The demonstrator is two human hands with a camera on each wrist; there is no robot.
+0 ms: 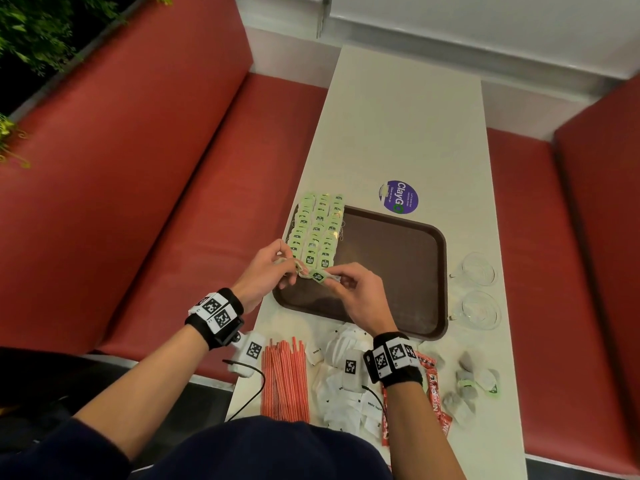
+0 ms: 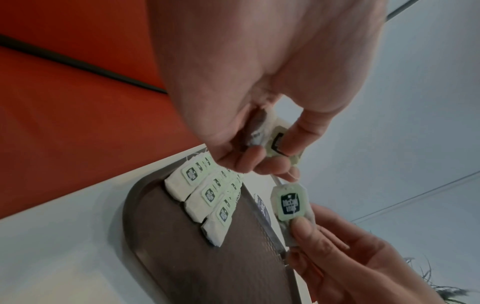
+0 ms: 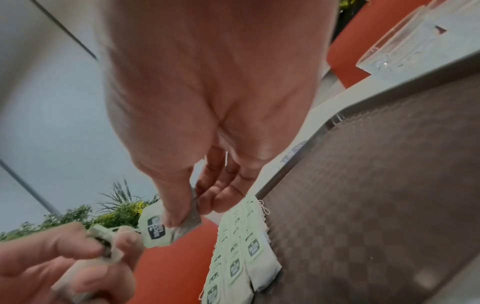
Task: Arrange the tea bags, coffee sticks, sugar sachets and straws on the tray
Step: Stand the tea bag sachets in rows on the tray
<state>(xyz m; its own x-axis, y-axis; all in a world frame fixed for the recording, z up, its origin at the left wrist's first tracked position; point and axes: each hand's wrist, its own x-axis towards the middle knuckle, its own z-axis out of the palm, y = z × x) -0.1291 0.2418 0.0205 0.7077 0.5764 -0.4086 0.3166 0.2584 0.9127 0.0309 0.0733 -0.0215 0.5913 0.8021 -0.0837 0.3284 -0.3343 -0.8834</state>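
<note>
Straws (image 1: 285, 379), sugar sachets (image 1: 341, 386) and coffee sticks (image 1: 433, 386) lie nearest on the counter (image 1: 408, 133). Beyond, the left hand (image 1: 265, 271) grips a few tea bags (image 1: 294, 266); the right hand (image 1: 353, 292) pinches one tea bag (image 1: 319, 276) above the tray (image 1: 398, 265), beside three tea-bag rows (image 1: 317, 230).

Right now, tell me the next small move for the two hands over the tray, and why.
Probably pull the two tea bags apart. The right hand pinches one tea bag and the left hand grips another; they look joined by a string. Three rows of tea bags already line the tray on its left side, so the freed bag likely goes beside them.
</note>
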